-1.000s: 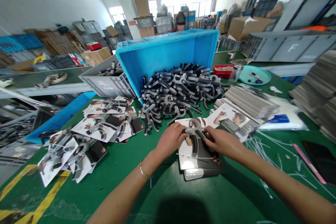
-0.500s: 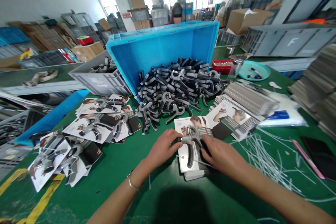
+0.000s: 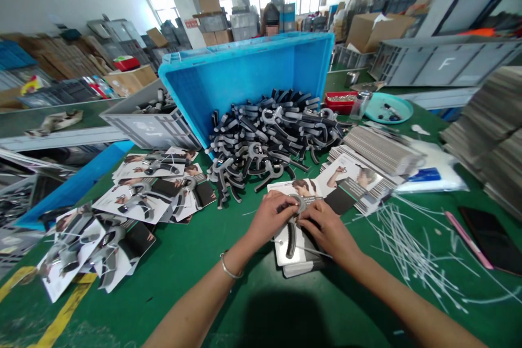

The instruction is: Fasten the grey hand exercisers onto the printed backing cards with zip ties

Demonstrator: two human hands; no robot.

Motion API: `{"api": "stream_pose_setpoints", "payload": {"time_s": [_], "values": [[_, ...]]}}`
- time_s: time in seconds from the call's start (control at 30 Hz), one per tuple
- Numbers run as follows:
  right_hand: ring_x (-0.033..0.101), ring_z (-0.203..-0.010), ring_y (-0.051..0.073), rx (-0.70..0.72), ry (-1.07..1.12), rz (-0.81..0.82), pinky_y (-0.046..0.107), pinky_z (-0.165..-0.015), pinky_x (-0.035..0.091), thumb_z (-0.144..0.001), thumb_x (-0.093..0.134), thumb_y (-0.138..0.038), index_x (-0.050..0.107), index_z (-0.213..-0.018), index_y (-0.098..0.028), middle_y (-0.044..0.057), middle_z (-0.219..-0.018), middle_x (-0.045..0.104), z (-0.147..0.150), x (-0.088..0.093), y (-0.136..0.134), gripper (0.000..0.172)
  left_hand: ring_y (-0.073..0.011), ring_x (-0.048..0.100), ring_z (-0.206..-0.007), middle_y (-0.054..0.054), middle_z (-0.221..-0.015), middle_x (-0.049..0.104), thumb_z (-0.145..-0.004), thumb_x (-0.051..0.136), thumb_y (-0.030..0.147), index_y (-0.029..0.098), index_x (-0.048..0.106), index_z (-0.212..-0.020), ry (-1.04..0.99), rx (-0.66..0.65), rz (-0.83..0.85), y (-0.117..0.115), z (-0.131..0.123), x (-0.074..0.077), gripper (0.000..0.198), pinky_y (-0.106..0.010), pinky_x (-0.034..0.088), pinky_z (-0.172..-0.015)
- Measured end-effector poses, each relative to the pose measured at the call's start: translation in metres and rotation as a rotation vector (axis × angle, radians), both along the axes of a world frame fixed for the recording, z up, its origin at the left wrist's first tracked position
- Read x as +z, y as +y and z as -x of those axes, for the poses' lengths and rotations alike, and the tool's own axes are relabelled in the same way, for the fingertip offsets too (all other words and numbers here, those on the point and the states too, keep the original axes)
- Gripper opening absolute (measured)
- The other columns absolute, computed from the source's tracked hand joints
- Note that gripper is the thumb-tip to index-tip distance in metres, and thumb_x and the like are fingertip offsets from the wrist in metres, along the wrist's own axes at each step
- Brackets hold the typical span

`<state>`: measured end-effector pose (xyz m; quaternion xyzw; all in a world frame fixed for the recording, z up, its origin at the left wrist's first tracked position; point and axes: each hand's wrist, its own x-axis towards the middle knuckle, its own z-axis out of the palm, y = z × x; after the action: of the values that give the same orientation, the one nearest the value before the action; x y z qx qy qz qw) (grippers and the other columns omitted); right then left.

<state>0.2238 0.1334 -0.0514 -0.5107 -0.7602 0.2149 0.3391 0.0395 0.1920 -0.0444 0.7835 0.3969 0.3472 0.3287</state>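
Note:
A grey and black hand grip strengthener (image 3: 291,240) lies on a printed backing card (image 3: 283,254), on top of a small stack of cards. My left hand (image 3: 274,216) is closed around the strengthener's upper part, near the spring end. Close beside its thumb, my right hand (image 3: 328,228) pinches at the middle of the strengthener; what sits between those fingertips is hidden. A white cable tie (image 3: 323,253) sticks out across the card below my right hand. To the left lie several carded strengtheners (image 3: 141,201), some overlapping.
A tipped blue crate (image 3: 244,76) spills a heap of strengtheners (image 3: 265,136) behind my hands. On the right are stacked cards (image 3: 346,174), loose cable ties (image 3: 408,250), a pink pen-like stick (image 3: 468,239) and a phone (image 3: 493,236). A grey bin (image 3: 150,128) stands left of the crate.
Both hands have closed in over the strengthener's top. My left hand has moved right and my right hand's fingers have come left to meet it. The view has shifted slightly.

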Motion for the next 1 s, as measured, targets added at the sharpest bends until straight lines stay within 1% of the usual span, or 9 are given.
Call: {"api": "stream_pose_setpoints", "payload": {"time_s": [0.13, 0.23, 0.3, 0.37, 0.47, 0.57, 0.63, 0.83, 1.0], "values": [[0.055, -0.105, 0.024, -0.055, 0.139, -0.042, 0.042, -0.095, 0.045, -0.091, 0.059, -0.026, 0.067, -0.087, -0.024, 0.007, -0.104, 0.058, 0.002, 0.001, 0.006, 0.009, -0.0204, 0.058, -0.099, -0.002, -0.096, 0.073, -0.089, 0.064, 0.025, 0.023, 0.072, -0.089, 0.017, 0.002, -0.092, -0.013, 0.0, -0.003, 0.008, -0.037, 0.038, -0.094], [0.051, -0.117, 0.027, -0.095, 0.16, 0.02, 0.048, -0.103, 0.037, -0.09, 0.061, -0.03, 0.067, -0.082, -0.024, 0.007, -0.117, 0.059, 0.002, 0.003, 0.007, 0.012, -0.0192, 0.06, -0.096, -0.002, -0.095, 0.073, -0.088, 0.065, 0.023, 0.022, 0.071, -0.085, -0.024, -0.01, -0.081, -0.014, -0.001, -0.006, 0.006, -0.037, 0.038, -0.095], [0.047, -0.123, 0.028, -0.072, 0.133, 0.094, 0.051, -0.105, 0.032, -0.091, 0.06, -0.033, 0.068, -0.079, -0.024, 0.007, -0.127, 0.057, 0.001, 0.005, 0.005, 0.017, -0.0184, 0.061, -0.093, -0.002, -0.09, 0.073, -0.088, 0.065, 0.021, 0.021, 0.07, -0.084, -0.067, -0.005, -0.045, -0.013, -0.002, -0.008, 0.006, -0.036, 0.039, -0.093], [0.043, -0.128, 0.028, -0.032, 0.11, 0.145, 0.051, -0.106, 0.03, -0.092, 0.059, -0.034, 0.068, -0.079, -0.024, 0.005, -0.135, 0.054, -0.001, 0.005, 0.002, 0.019, -0.0183, 0.061, -0.093, -0.002, -0.09, 0.073, -0.087, 0.066, 0.021, 0.021, 0.071, -0.084, -0.104, 0.006, -0.011, -0.013, -0.001, -0.009, 0.006, -0.036, 0.039, -0.093], [0.037, -0.134, 0.028, 0.021, 0.072, 0.157, 0.051, -0.108, 0.027, -0.094, 0.055, -0.035, 0.069, -0.081, -0.024, 0.003, -0.145, 0.047, -0.002, 0.005, -0.002, 0.023, -0.0189, 0.062, -0.097, -0.003, -0.095, 0.073, -0.086, 0.067, 0.022, 0.021, 0.072, -0.086, -0.138, 0.014, 0.025, -0.013, 0.0, -0.01, 0.005, -0.036, 0.039, -0.095], [0.035, -0.136, 0.028, 0.044, 0.045, 0.144, 0.051, -0.109, 0.026, -0.096, 0.052, -0.035, 0.069, -0.08, -0.023, 0.003, -0.148, 0.044, -0.002, 0.003, -0.003, 0.026, -0.0192, 0.062, -0.1, -0.004, -0.098, 0.073, -0.086, 0.067, 0.022, 0.021, 0.073, -0.086, -0.149, 0.033, 0.037, -0.014, 0.0, -0.011, 0.006, -0.037, 0.04, -0.097], [0.035, -0.137, 0.028, 0.044, 0.037, 0.131, 0.051, -0.108, 0.027, -0.095, 0.053, -0.035, 0.069, -0.081, -0.023, 0.003, -0.148, 0.044, -0.001, 0.001, -0.003, 0.025, -0.0193, 0.062, -0.101, -0.004, -0.098, 0.073, -0.086, 0.067, 0.021, 0.021, 0.073, -0.086, -0.146, 0.04, 0.036, -0.014, 0.0, -0.012, 0.006, -0.037, 0.04, -0.097], [0.042, -0.132, 0.029, 0.016, 0.026, 0.096, 0.05, -0.105, 0.031, -0.095, 0.052, -0.035, 0.069, -0.082, -0.024, 0.004, -0.145, 0.048, 0.001, -0.002, -0.002, 0.024, -0.0192, 0.062, -0.1, -0.004, -0.098, 0.073, -0.086, 0.067, 0.02, 0.022, 0.073, -0.086, -0.148, 0.045, 0.007, -0.016, 0.0, -0.013, 0.007, -0.038, 0.041, -0.096], [0.042, -0.132, 0.029, 0.011, 0.026, 0.08, 0.051, -0.106, 0.031, -0.095, 0.052, -0.035, 0.068, -0.082, -0.023, 0.003, -0.144, 0.049, 0.002, -0.004, -0.003, 0.023, -0.0192, 0.061, -0.098, -0.003, -0.096, 0.073, -0.085, 0.067, 0.019, 0.022, 0.073, -0.084, -0.151, 0.063, -0.015, -0.019, -0.001, -0.013, 0.006, -0.038, 0.04, -0.095]]}}
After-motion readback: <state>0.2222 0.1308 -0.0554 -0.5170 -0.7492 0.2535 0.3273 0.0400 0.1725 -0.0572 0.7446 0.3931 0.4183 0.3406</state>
